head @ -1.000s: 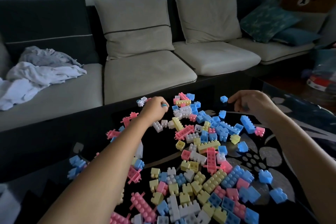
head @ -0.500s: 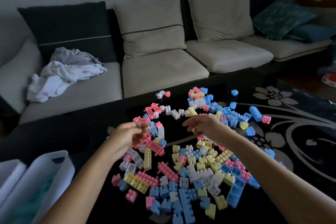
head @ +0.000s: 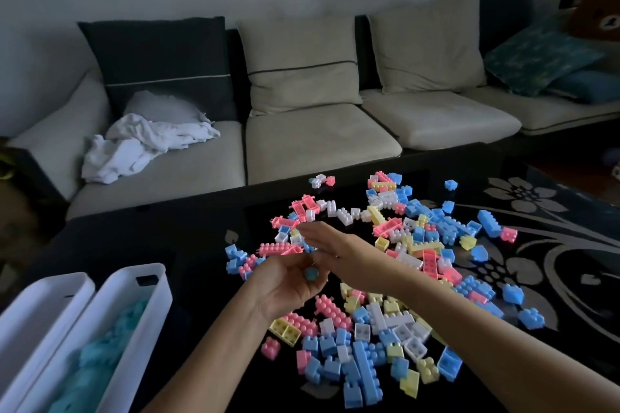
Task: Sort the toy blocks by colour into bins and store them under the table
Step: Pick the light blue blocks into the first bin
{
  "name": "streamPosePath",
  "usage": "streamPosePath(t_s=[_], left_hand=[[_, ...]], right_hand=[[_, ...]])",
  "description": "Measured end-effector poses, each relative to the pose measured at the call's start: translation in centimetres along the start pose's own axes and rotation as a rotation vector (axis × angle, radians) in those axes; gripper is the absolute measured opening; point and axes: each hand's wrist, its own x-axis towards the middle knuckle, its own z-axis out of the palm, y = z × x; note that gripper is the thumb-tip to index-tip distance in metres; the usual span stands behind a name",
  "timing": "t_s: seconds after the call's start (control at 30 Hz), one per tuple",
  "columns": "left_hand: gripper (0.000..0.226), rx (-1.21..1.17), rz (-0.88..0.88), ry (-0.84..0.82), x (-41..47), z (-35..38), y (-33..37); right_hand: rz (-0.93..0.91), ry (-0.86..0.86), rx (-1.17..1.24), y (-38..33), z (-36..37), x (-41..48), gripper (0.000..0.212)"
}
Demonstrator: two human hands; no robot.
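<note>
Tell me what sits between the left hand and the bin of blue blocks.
Nothing: the head view shows only bare dark tabletop between the left hand and that white bin.

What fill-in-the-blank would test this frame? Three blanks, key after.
1. The left hand holds one small ____ block in its grip.
2. The sorted blue blocks lie in a ____ bin.
3. The crumpled white cloth lies on the ____.
Missing words: blue; white; sofa.
</note>
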Motion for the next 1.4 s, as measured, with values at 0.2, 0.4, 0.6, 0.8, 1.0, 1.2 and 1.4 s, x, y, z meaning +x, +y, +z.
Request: streamPosePath(t_s=[0.2, 0.4, 0.6, 0.8, 1.0, 1.2, 1.4], left_hand=[[0.02, -0.102, 0.005, 0.042, 1.6, -2.1, 2.7], [0.029, 0.263, 0.356, 0.452, 4.6, -4.8, 7.9], [0.027, 0.634, 0.644, 0.792, 7.2, -7.4, 10.9], [0.035, 1.288, 0.87, 0.999, 6.7, -10.1, 11.5], [0.035, 1.55, 0.721, 0.946, 7.2, -11.4, 11.8], [0.03, 1.769, 0.649, 0.936, 7.2, -10.9, 10.8], [0.034, 1.813, 0.589, 0.946, 6.8, -9.9, 9.2]], right_hand=[[0.012, 0.006, 0.133, 1.7, -1.3, 6.2, 0.037], [0.111, 0.115, -0.454, 5.9, -4.0, 16.4, 0.037], [0.256, 0.062, -0.787, 11.2, -5.2, 24.2, 0.058], [0.284, -0.009, -1.067, 14.5, -7.2, 25.2, 0.051], [0.185, 0.026, -0.852, 14.9, -7.3, 24.1, 0.047], [0.171, 0.016, -0.882, 12.5, -6.2, 22.4, 0.038], [0.123, 0.0, -0.952, 11.7, -5.5, 19.1, 0.028]])
